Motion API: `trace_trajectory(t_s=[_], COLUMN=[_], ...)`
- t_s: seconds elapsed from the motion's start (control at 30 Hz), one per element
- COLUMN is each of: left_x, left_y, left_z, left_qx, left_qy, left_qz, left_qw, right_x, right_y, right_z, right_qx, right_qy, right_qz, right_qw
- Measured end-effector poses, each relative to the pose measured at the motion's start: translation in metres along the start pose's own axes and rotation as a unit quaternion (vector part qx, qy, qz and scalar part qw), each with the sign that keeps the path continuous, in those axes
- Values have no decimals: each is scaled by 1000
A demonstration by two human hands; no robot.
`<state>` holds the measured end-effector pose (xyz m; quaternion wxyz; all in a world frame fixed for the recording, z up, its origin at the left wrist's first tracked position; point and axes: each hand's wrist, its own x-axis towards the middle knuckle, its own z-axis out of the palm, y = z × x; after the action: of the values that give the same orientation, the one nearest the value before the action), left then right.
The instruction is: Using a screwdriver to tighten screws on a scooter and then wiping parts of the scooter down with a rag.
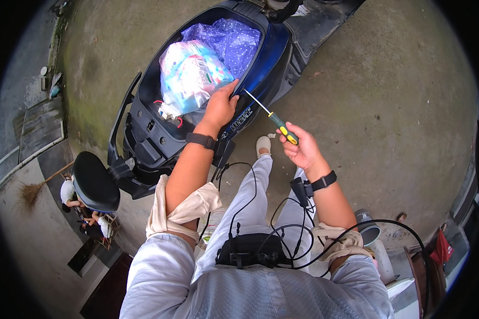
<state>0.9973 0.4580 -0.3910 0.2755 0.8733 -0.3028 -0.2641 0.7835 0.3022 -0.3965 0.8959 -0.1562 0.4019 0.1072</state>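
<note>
A screwdriver [282,126] with a green and yellow handle is held in my right hand [303,149], fingers closed round the handle's end. Its thin metal shaft slants up to the left, and the tip meets the blue side panel [266,69] of a scooter just below the compartment rim. My left hand [222,106] lies on that rim close to the tip, its visible fingers stretched out and the thumb apart. Inside the open black storage compartment [149,103] sit a clear plastic bag [197,72] of colourful packages and a purple dotted plastic bag [231,40].
A black padded backrest [95,181] juts from the scooter's rear. Black cables [282,226] hang across my front. A bucket [368,231] stands behind my right arm. At the left are a straw broom [31,192] and people [69,192] seated by the wall.
</note>
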Motion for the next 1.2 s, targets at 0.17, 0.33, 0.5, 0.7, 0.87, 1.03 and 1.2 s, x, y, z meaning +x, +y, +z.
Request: trace_trajectory(t_s=[0.17,0.33,0.5,0.7,0.87,1.03,1.2], left_x=[-1,-1,-3,-1,1,8,4], left_y=[-1,1,3,3,21,27,29], left_z=[0,1,0,2,11,8,8], left_qx=[15,22,30,34,59,27,77], left_qy=[10,18,19,24,58,44,51], left_qz=[1,11,4,2,-65,-184,-173], left_qw=[1000,1000,999,999,994,982,981], right_x=[-10,-10,-12,1,5,-6,-4], right_y=[-7,-12,-8,5,7,19,12], right_z=[25,29,34,19,13,38,25], right_qx=[-86,-504,-658,-464,76,-289,-594], right_qy=[26,118,166,213,-41,126,170], right_qz=[-65,-408,-538,-296,162,-247,-469], right_qw=[994,752,500,807,983,916,631])
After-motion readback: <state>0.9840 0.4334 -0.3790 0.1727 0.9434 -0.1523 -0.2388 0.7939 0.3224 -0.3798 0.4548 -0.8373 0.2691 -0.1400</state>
